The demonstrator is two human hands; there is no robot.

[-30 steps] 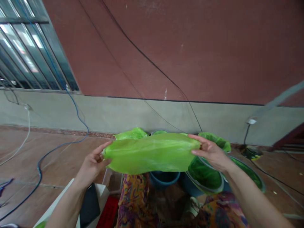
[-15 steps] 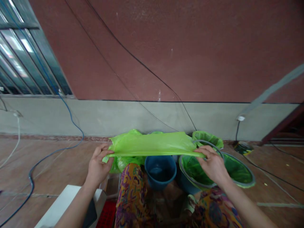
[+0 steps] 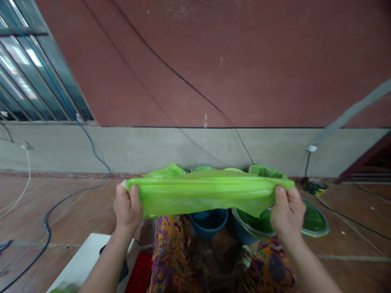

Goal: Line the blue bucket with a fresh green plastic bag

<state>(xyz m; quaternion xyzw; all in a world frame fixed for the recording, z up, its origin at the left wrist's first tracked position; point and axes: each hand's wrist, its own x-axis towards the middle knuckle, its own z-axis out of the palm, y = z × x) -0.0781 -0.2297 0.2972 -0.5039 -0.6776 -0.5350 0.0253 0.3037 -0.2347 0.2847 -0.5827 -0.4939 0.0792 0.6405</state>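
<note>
A thin bright-green plastic bag [image 3: 207,194] is stretched wide and level in front of me. My left hand [image 3: 128,209] is closed on its left end, and my right hand [image 3: 287,211] is closed on its right end. Below the bag stands a small blue bucket [image 3: 209,223]. To the right of that is a grey-rimmed basin [image 3: 314,228] lined with green plastic, partly hidden by the bag and my right hand. My knees in patterned cloth [image 3: 171,256] show underneath.
More green bags [image 3: 166,171] lie behind, by the wall. A white block [image 3: 82,260] and a red crate [image 3: 139,274] sit at lower left. A blue cable [image 3: 45,219] runs over the tiled floor at left. A plug and black wire [image 3: 311,160] are at right.
Both hands moved apart and pulled the bag taut and wider. My grip turned from a fingertip pinch to closed fists on the ends. The bag now hides more of the basin.
</note>
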